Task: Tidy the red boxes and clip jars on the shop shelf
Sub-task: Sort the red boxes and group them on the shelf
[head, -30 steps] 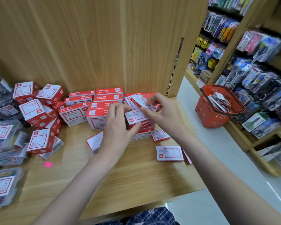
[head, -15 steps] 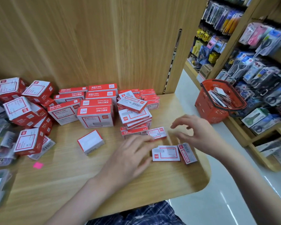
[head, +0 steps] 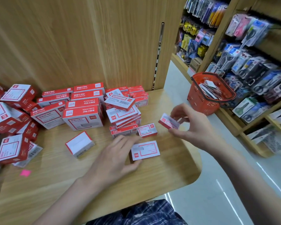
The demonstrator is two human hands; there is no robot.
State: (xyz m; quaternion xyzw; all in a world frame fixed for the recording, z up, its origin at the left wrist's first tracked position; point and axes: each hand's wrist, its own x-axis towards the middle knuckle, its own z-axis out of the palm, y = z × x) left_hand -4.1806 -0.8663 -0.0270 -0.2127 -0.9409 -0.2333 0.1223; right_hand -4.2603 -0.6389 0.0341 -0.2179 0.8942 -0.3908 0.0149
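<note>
Many red-and-white boxes lie on the wooden shelf (head: 161, 172): neat large boxes (head: 83, 117) at the back, a leaning stack of flat small boxes (head: 123, 114) in the middle, and a jumbled pile (head: 11, 114) at the left. My right hand (head: 190, 125) pinches a small red box (head: 168, 121) lifted above the shelf's right side. My left hand (head: 115, 158) lies on the shelf, its fingers and thumb touching the left edge of a flat small box (head: 145, 150). Another small box (head: 147, 130) lies behind it. The clip jars are only blurred at the far left edge.
A single box (head: 79, 144) lies apart at the shelf's middle, and a pink scrap (head: 25, 172) at the front left. A red shopping basket (head: 209, 96) stands on the floor to the right, before racks of hanging stationery (head: 250, 62). The shelf's right corner is rounded.
My right hand has picked up the small box that lay at the shelf's right edge and lifted it. My left hand has closed in on the flat box beside it.
</note>
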